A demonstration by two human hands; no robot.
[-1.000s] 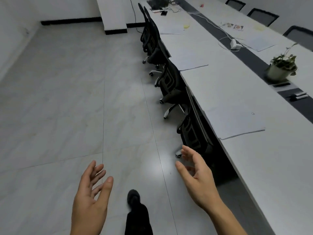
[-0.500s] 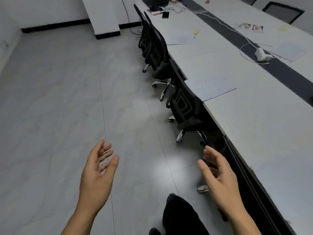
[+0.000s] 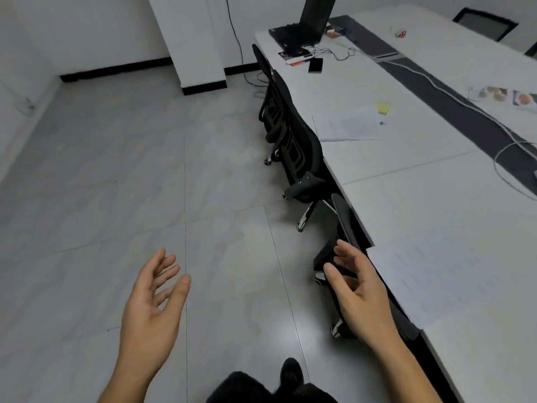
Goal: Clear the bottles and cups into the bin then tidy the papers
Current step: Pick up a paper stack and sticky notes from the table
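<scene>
Papers (image 3: 436, 280) lay at the edge of the long white table (image 3: 406, 205), just to the right of the right hand (image 3: 360, 295), which did not touch them. A second set of sheets (image 3: 347, 128) lay farther along the same side, with a yellow note (image 3: 383, 107) just beyond it.

Both hands were wide and held nothing. The left hand (image 3: 151, 303) hung over the grey floor (image 3: 87, 199), palm turned inward, thumb apart from the loosely spread fingers. The right hand was raised in front of the nearest black chair (image 3: 345, 225), palm facing left, fingers gently curved.

More black chairs (image 3: 299, 152) stood tucked against the table. At its far end sat a laptop (image 3: 311, 24) with a dark phone (image 3: 315, 65) near it, and a dark strip (image 3: 447, 100) ran down the table's middle. A black shoe (image 3: 290, 373) showed on the floor between the forearms.
</scene>
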